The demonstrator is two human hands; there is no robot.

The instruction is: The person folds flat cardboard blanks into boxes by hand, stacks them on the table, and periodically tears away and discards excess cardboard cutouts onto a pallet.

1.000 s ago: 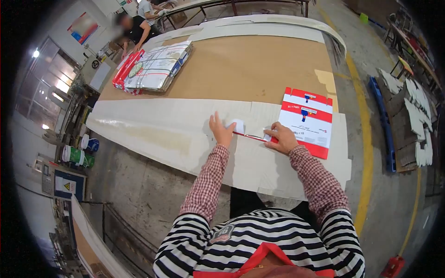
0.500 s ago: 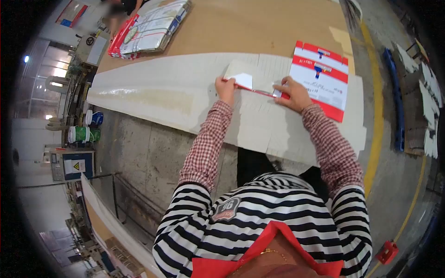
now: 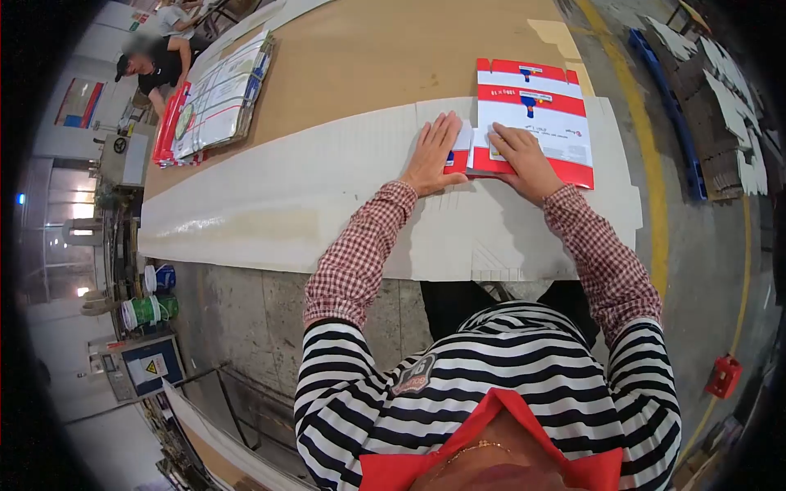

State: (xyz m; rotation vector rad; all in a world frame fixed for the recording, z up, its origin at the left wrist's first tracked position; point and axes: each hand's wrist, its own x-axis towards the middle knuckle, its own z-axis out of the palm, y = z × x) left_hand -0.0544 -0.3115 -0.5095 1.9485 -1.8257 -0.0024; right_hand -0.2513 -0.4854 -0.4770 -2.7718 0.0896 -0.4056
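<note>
So the big change from half a second ago: both hands were pinching the ends of a narrow red-edged piece, just left of the printed carton, and now they're palm down instead. The left hand is spread wide and flat, fingers pointing away, lying over the left part of a small red-and-white piece. The right hand is flattened too, fingers stretched out over the near left part of the printed carton; can't tell what's right under that palm. The small piece sits just left of the carton, on the white cardboard along the near side of the brown tabletop. Looks-wise, it's white on the far part with a red band along the near edge and a bit of blue print by the fingers. The carton lies flat, white with red bands, blue scraper-like pictures and tiny text, plus notches in the far edge.
</note>
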